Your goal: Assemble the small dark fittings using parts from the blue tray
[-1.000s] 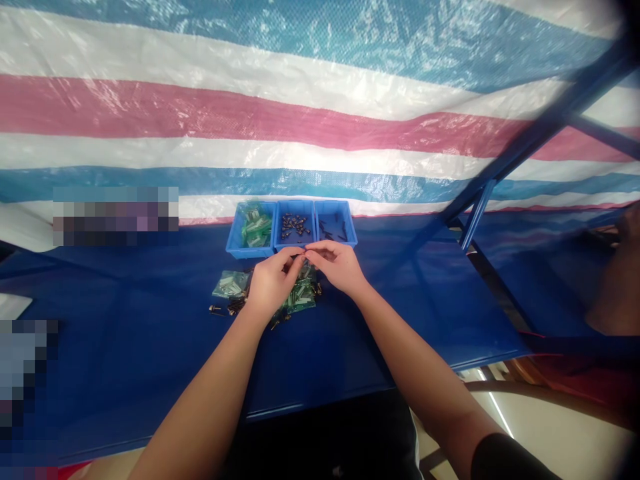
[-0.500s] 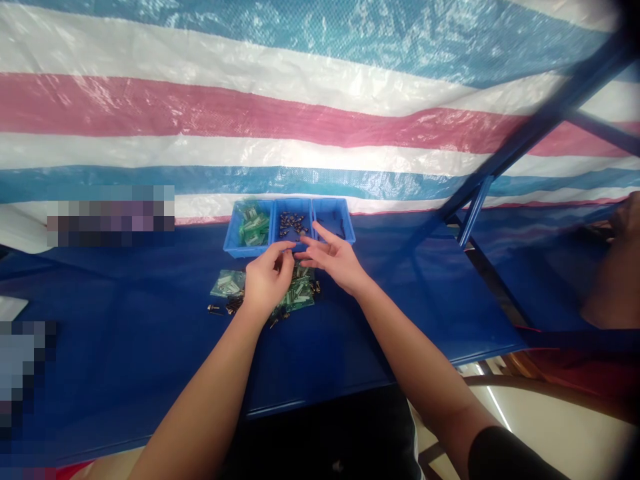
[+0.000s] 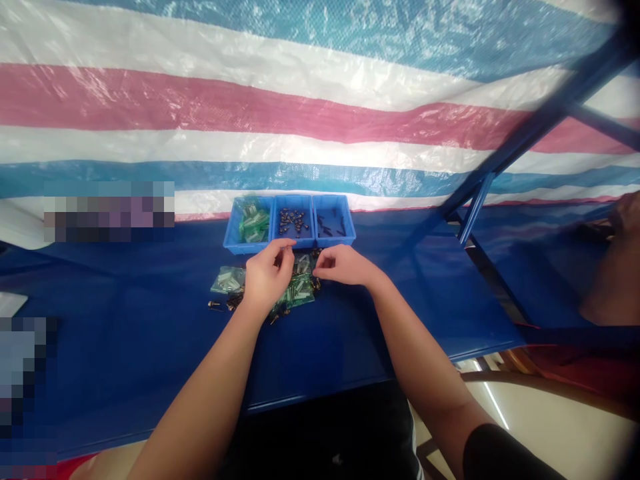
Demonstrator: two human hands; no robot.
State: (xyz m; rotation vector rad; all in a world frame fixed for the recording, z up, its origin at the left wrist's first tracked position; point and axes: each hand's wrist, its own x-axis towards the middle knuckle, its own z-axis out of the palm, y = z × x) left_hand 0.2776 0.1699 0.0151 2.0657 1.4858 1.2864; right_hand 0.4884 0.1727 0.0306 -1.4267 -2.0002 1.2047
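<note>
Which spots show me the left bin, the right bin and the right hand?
Left bin (image 3: 244,249): head view, front wall.
Right bin (image 3: 340,241): head view, front wall.
Right hand (image 3: 344,264): head view, back of the hand.

Single view, worn on the head; looks forward and down over the blue tabletop (image 3: 320,360). Landmark: row of three open blue plastic bins (image 3: 306,244), near frame centre, small, tops open to the lens. Beyond bins: red, white and blue striped plastic sheeting (image 3: 300,100) fills upper frame. Near side of bins: wearer's bare left hand (image 3: 269,277) and bare right hand (image 3: 346,265), forearms larger toward the lens. Nearest, below bins: black-clothed lap (image 3: 330,433). Wide coverage; right corners darkened.
</note>
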